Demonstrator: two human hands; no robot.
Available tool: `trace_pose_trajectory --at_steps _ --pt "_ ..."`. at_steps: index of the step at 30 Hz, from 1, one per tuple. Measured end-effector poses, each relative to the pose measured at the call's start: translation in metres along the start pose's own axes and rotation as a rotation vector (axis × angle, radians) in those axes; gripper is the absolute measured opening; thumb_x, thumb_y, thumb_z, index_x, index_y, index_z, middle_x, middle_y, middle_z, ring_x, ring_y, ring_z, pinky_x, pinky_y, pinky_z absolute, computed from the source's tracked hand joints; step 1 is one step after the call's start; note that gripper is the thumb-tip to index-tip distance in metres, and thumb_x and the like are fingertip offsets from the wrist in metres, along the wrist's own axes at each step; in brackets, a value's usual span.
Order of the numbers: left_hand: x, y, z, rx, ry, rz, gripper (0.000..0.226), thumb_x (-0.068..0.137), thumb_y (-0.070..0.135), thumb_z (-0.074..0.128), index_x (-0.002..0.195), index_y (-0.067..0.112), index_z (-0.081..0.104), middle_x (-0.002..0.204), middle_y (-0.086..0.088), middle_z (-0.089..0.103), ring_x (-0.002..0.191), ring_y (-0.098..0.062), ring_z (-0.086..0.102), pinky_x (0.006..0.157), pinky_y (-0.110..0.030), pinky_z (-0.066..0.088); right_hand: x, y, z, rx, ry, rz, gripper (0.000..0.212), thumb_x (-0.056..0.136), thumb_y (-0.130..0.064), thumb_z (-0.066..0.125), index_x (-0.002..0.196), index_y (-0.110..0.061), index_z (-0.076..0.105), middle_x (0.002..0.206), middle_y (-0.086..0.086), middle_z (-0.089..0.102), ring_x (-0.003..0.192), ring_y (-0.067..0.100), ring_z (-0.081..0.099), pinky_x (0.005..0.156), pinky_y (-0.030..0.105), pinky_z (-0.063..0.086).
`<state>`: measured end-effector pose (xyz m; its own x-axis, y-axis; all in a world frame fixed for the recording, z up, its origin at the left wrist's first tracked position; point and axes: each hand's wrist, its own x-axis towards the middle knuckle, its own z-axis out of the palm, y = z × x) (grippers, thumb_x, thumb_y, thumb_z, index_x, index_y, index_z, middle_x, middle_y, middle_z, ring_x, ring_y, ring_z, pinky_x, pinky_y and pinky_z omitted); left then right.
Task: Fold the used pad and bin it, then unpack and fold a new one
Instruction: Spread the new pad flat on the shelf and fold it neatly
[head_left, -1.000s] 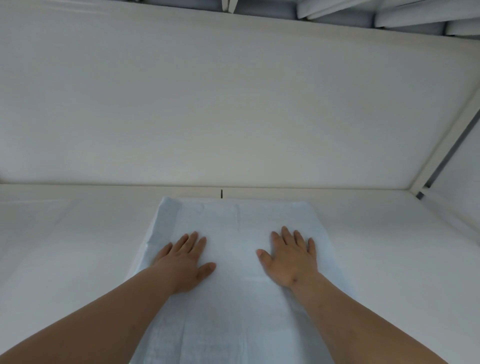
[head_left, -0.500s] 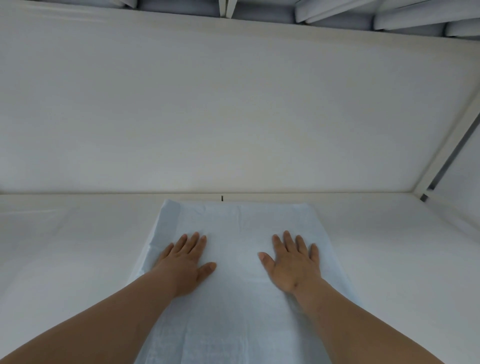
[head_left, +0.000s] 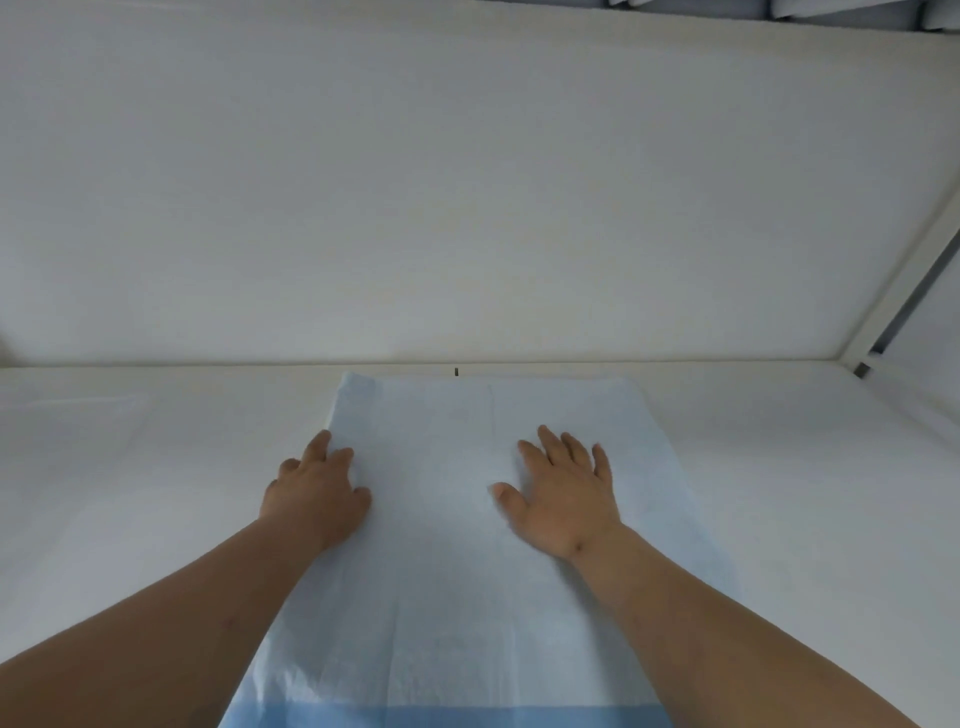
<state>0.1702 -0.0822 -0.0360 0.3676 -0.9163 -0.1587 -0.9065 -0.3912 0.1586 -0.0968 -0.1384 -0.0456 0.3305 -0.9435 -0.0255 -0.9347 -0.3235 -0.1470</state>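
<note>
A pale blue pad (head_left: 447, 571) lies flat on the white surface (head_left: 779, 493), reaching from the back wall towards me. A darker blue band (head_left: 441, 718) runs across its near end. My left hand (head_left: 317, 493) is at the pad's left edge, with its fingers curled around that edge and the thumb on top. On the pad's right half my right hand (head_left: 566, 493) lies palm down, fingers spread and holding nothing. My forearms cover parts of the pad's near sides.
A white wall panel (head_left: 467, 208) rises straight behind the pad. A white frame post (head_left: 904, 270) slants up at the right, with a small dark fitting (head_left: 862, 370) at its foot. A tiny dark mark (head_left: 456, 371) sits at the wall's base.
My left hand has slid outwards from the pad's middle to its left edge and curled its fingers there. The right hand stays flat on the pad.
</note>
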Motion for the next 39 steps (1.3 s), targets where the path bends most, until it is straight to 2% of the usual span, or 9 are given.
trace_pose_trajectory --at_steps 5,15,18,22,27,30,33,36,39 --pt "-0.002 -0.004 -0.001 0.036 -0.028 0.030 0.050 0.092 0.051 0.038 0.140 0.036 0.036 0.160 0.007 -0.001 0.136 -0.029 0.023 0.104 -0.043 0.038 0.000 -0.016 0.012 -0.030 -0.156 -0.022 0.077 0.089 -0.073 0.017 0.155 -0.034 0.004 0.164 -0.005 -0.009 0.150 0.023 -0.013 0.119 0.051 -0.010" --pt "0.007 -0.008 -0.004 0.057 -0.059 0.035 0.056 0.096 0.055 0.029 0.149 0.038 0.021 0.157 0.004 0.002 0.133 -0.030 0.029 0.107 -0.045 0.037 0.010 -0.019 0.013 -0.036 -0.195 0.010 0.076 0.090 -0.073 0.013 0.154 -0.036 -0.003 0.163 -0.008 -0.013 0.149 0.022 -0.016 0.119 0.052 -0.009" --pt "0.006 -0.010 -0.008 -0.074 -0.026 -0.016 0.060 0.096 0.050 0.036 0.151 0.036 0.015 0.158 0.002 0.004 0.134 -0.033 0.032 0.107 -0.046 0.037 0.007 -0.020 0.010 -0.011 -0.185 0.014 0.073 0.091 -0.070 0.014 0.155 -0.036 0.001 0.163 -0.005 -0.012 0.150 0.024 -0.015 0.119 0.052 -0.009" --pt "-0.004 -0.018 -0.008 -0.330 0.096 -0.116 0.062 0.092 0.035 0.051 0.149 0.025 0.028 0.148 -0.008 0.028 0.127 -0.034 0.044 0.104 -0.045 0.040 -0.001 -0.023 0.003 0.010 -0.094 -0.020 0.071 0.093 -0.067 0.017 0.155 -0.034 0.009 0.164 -0.002 -0.006 0.150 0.025 -0.009 0.119 0.051 -0.007" --pt "-0.019 -0.029 -0.003 -0.549 0.115 -0.173 0.063 0.086 0.038 0.062 0.143 0.016 0.044 0.124 -0.010 0.059 0.110 -0.031 0.059 0.095 -0.041 0.047 -0.017 -0.028 0.002 -0.019 -0.121 -0.039 0.071 0.092 -0.069 0.020 0.154 -0.035 0.010 0.164 -0.003 -0.005 0.150 0.025 -0.009 0.119 0.051 -0.008" --pt "-0.029 -0.032 -0.004 -0.614 0.074 -0.162 0.077 0.077 0.041 0.070 0.144 0.018 0.039 0.122 -0.009 0.057 0.106 -0.030 0.059 0.092 -0.042 0.049 -0.019 -0.025 0.005 -0.057 -0.212 -0.007 0.073 0.091 -0.071 0.016 0.154 -0.037 0.003 0.164 -0.004 -0.010 0.150 0.025 -0.012 0.118 0.052 -0.009" --pt "-0.037 -0.036 -0.002 -0.573 0.014 -0.135 0.086 0.071 0.033 0.075 0.146 0.020 0.035 0.127 -0.012 0.053 0.108 -0.032 0.057 0.094 -0.043 0.049 -0.019 -0.026 0.006 -0.050 -0.226 0.001 0.072 0.092 -0.070 0.015 0.154 -0.037 0.001 0.163 -0.004 -0.011 0.150 0.026 -0.012 0.118 0.053 -0.009" --pt "-0.041 -0.040 0.001 -0.559 0.030 -0.145 0.083 0.076 0.032 0.074 0.146 0.018 0.033 0.126 -0.011 0.055 0.109 -0.031 0.057 0.093 -0.042 0.048 -0.024 -0.031 0.005 0.009 -0.194 -0.001 0.069 0.094 -0.067 0.017 0.154 -0.036 0.006 0.164 -0.003 -0.006 0.150 0.026 -0.009 0.119 0.052 -0.008" --pt "-0.045 -0.039 0.003 -0.583 0.063 -0.154 0.078 0.079 0.034 0.070 0.146 0.019 0.033 0.127 -0.012 0.053 0.108 -0.032 0.057 0.093 -0.045 0.049 -0.036 -0.034 0.001 0.042 -0.073 -0.015 0.064 0.096 -0.060 0.025 0.153 -0.032 0.019 0.163 -0.001 0.008 0.149 0.027 0.005 0.120 0.049 0.000"
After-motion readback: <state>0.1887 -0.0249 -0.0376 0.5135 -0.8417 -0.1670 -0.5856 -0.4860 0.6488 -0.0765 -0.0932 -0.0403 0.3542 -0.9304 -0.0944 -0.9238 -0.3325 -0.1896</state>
